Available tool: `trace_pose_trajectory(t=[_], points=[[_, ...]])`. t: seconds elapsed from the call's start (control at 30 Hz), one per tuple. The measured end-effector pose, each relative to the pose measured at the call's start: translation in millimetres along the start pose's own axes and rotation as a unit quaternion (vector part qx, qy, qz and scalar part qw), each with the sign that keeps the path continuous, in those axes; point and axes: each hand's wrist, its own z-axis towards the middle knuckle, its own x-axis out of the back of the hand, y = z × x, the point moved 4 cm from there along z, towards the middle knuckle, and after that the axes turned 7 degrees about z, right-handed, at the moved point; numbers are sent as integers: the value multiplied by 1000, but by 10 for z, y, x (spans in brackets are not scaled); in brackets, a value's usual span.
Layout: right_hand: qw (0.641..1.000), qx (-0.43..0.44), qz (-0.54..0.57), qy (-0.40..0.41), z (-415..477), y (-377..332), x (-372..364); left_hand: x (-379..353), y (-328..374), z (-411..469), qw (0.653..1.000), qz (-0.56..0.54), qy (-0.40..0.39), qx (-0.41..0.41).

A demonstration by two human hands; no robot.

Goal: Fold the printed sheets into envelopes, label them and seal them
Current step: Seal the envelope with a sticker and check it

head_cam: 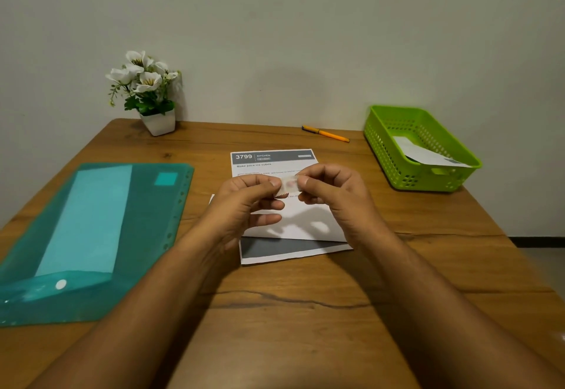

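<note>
Above the printed sheet [275, 162], hands [287, 197] pinch clear serrated tape [289, 186].

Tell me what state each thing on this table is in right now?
Tape piece, held in the air, not stuck down.
Left hand, pinching its left end.
Right hand, pinching its right end.
Printed sheet, lying on the table, lower part apparently folded over.
Green basket, upright, holding one folded paper.
Teal folder, lying flat, paper inside.
Pen, lying untouched.
Flower pot, upright.
</note>
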Motion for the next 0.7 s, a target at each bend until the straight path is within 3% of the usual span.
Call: trace_pose_trajectory(t=[0.13,0.3,0.7], points=[[999,30,-9,-12,-18,-31,-18,16,20,6,1000,-1,-5,9],[997,52,7,50,39,-132,169,221,-2,26,999,-4,31,19],[990,-67,97,75,50,79,132,148,-26,62,999,11,40,-2]])
